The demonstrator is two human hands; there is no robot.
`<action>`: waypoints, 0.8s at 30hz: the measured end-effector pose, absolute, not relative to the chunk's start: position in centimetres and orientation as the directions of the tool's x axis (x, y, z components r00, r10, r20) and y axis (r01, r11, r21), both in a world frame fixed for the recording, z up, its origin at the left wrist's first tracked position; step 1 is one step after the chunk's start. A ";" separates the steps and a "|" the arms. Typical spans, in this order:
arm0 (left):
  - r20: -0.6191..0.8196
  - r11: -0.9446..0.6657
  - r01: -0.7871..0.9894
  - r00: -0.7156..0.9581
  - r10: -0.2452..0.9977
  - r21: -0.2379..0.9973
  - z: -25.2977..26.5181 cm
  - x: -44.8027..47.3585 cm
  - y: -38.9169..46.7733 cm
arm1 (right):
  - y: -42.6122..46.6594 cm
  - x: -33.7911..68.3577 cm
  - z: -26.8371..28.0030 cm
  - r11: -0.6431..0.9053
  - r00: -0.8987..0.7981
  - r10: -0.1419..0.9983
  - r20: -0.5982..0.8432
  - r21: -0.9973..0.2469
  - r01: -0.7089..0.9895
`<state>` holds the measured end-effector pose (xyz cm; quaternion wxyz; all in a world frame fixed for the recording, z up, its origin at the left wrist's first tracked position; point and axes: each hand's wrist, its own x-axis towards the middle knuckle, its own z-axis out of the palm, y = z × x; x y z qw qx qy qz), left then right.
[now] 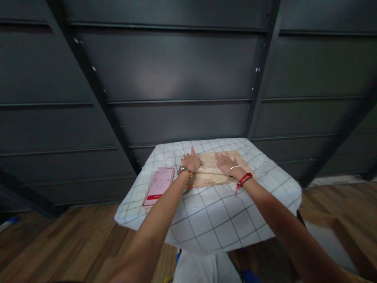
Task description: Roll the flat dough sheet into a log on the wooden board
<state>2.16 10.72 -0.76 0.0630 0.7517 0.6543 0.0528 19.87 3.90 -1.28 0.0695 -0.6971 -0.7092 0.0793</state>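
A beige, folded piece of cloth (210, 180) lies on the table, with a crease or fold running across its middle. On its left part rests my left hand (191, 161), a finger or thumb sticking up and the others apart; its underside is hidden. My right hand (225, 163) lies flat on the cloth's right part with its fingers spread. Neither hand visibly grips anything. Bracelets circle both wrists.
A phone (161, 181) with a pink screen lies left of my left forearm. The small table wears a white checked tablecloth (218, 220). Behind it stands a dark metal panel wall (176, 67). A box (326, 239) sits on the wooden floor at the right.
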 end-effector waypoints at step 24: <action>-0.018 -0.329 0.938 0.333 0.943 0.105 -2.1 0.7 8.1 | 2.1 18.7 -1.4 0.046 -0.050 0.998 -0.032 -0.123 0.991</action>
